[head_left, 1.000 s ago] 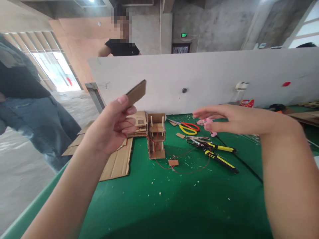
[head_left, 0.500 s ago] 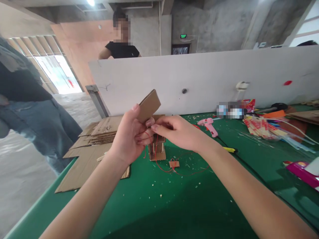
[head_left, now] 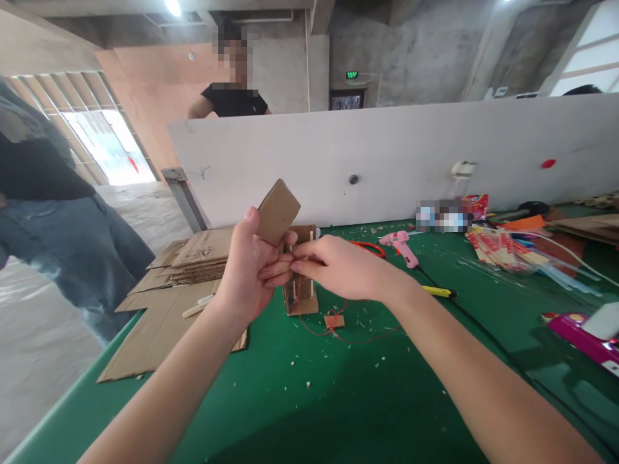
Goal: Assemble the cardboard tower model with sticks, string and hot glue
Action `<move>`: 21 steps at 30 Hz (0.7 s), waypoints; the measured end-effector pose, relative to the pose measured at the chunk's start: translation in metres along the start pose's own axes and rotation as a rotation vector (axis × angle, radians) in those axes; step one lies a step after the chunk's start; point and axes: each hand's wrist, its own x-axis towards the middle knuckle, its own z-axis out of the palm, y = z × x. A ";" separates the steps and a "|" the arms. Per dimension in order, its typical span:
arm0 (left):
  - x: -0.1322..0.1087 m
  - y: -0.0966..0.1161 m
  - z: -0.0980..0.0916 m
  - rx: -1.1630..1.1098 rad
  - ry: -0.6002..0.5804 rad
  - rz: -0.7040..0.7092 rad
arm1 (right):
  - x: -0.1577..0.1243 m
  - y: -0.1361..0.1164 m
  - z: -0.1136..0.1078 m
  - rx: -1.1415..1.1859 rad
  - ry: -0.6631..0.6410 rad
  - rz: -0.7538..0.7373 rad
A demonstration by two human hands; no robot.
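Note:
My left hand (head_left: pixel 251 270) is closed around a small rectangular piece of cardboard (head_left: pixel 279 209), tilted upward above the table. Thumb and fingers of my right hand (head_left: pixel 333 264) pinch a thin red string (head_left: pixel 298 296) close against my left fingers. That string hangs down and lies in loops around a little cardboard scrap (head_left: pixel 334 321). Just behind and below both hands stands a small cardboard structure (head_left: pixel 304 305) with thin wooden sticks as posts; my fingers hide part of it.
Cardboard sheets (head_left: pixel 159 328) are stacked at the left. To the right lie a pink glue gun (head_left: pixel 401 246), a yellow cutter (head_left: pixel 436 291), a magenta device (head_left: pixel 583 335) and bundled packets (head_left: pixel 503 254). A white partition (head_left: pixel 271 154) borders the green table; people stand behind it and at left.
The cardboard piece and both hands have shifted slightly left and down in view. My right fingers have moved closer to my left fingers, and more of the structure's posts shows.

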 end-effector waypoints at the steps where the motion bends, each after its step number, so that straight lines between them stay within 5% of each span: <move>1: 0.000 0.001 0.000 -0.010 -0.003 -0.006 | -0.004 0.000 -0.007 -0.070 0.022 0.009; 6: -0.002 0.002 0.000 -0.144 0.008 -0.118 | -0.014 -0.001 -0.029 -0.130 0.171 0.133; 15: -0.007 -0.003 0.008 -0.253 -0.050 -0.179 | -0.001 -0.006 -0.011 0.967 -0.016 0.092; 18: -0.008 -0.004 0.010 -0.268 -0.073 -0.146 | -0.003 -0.006 -0.016 1.056 -0.037 0.033; 21: -0.006 -0.007 0.010 -0.211 -0.030 -0.129 | -0.006 -0.007 -0.020 0.997 0.081 -0.007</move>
